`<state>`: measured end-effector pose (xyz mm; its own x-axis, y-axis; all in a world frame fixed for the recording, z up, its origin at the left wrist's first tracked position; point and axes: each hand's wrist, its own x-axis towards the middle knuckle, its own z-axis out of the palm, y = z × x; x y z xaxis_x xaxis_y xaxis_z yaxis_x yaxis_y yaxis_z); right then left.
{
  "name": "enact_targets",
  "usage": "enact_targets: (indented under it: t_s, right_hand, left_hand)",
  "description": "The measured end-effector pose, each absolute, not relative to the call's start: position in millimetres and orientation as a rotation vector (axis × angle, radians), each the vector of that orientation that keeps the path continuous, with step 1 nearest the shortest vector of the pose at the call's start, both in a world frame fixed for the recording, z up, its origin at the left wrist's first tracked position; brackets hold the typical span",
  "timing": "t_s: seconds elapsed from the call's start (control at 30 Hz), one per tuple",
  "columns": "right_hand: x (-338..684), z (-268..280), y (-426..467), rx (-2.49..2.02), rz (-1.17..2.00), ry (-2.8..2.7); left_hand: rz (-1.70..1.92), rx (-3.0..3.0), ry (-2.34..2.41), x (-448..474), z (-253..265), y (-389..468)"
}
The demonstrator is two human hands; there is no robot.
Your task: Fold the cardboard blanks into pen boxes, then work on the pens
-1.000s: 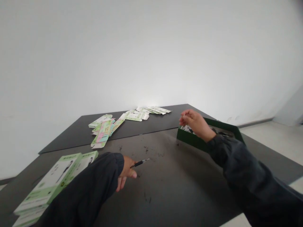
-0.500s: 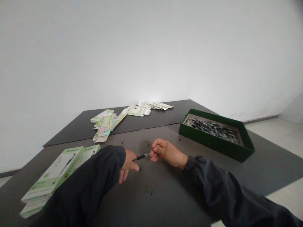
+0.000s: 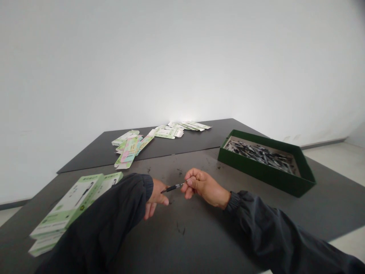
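Note:
A slim pen (image 3: 172,188) with a black grip and a clear, dark-marked front part is held above the table in my left hand (image 3: 155,195). It points right, its tip slightly raised. The left thumb lies along its lower side, and the rear of the pen is hidden by the hand. My right hand (image 3: 207,187) is closed in a pinch right at the pen's tip. Whatever sits between its thumb and forefinger is too small to make out.
A green box (image 3: 265,177) full of loose pens stands at the right. White-and-green pen cartons (image 3: 71,201) are stacked at the left, partly behind my left sleeve. Flattened cartons (image 3: 131,148) lie farther back, with more (image 3: 168,131) near the wall. Dark scuffs mark the grey table (image 3: 182,247).
The whole view has shifted slightly. Both hands hold almost the same pose around the pen, and the right fingertips look a little more tightly pinched at its tip.

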<state>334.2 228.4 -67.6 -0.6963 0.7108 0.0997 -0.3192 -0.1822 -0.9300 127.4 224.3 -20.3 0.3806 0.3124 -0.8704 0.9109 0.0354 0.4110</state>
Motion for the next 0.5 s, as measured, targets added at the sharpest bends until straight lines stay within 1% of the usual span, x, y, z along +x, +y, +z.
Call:
enact_targets:
  t_s: [0.27, 0.5]
  right_hand:
    - [332.8, -66.2, 224.1, -0.503, 1.873, -1.501]
    - [331.2, -68.2, 223.0, -0.558, 1.713, -1.635]
  left_hand:
    - [-0.681, 1.482, 1.133, 127.2, -22.2, 226.3]
    - [-0.668, 1.472, 1.14, 127.9, -26.9, 226.5]
